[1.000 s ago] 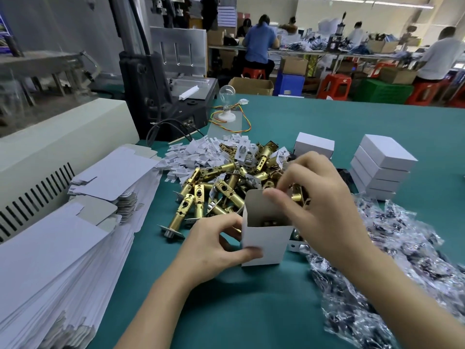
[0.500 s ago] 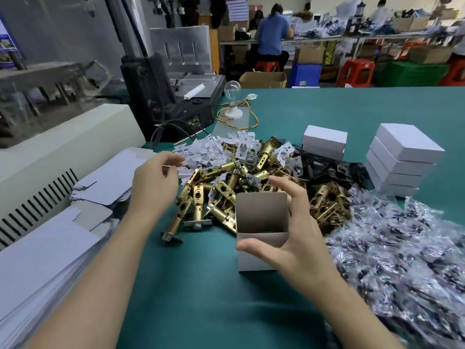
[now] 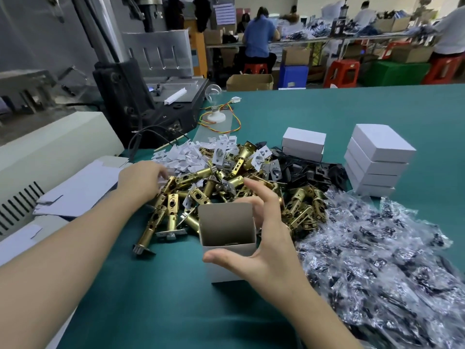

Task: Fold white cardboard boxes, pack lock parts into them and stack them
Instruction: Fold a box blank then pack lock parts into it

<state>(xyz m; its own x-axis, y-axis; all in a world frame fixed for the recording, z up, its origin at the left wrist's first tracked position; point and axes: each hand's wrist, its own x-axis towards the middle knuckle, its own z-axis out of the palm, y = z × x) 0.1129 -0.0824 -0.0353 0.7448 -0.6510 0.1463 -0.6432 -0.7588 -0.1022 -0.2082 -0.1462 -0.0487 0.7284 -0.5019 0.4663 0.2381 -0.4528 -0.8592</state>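
Across the green worktop (image 3: 302, 117), leaving a pile of flat white cardboard blanks (image 3: 75, 187) unfolded at left and a heap of brass lock latches (image 3: 208, 180) unpacked. Showing six closed white boxes (image 3: 377, 159) stacked beyond. Gripping an open white cardboard box (image 3: 226, 224) beside the heap in the right hand (image 3: 271, 250); reaching the left hand (image 3: 141, 177) to the heap, not showing any grip.
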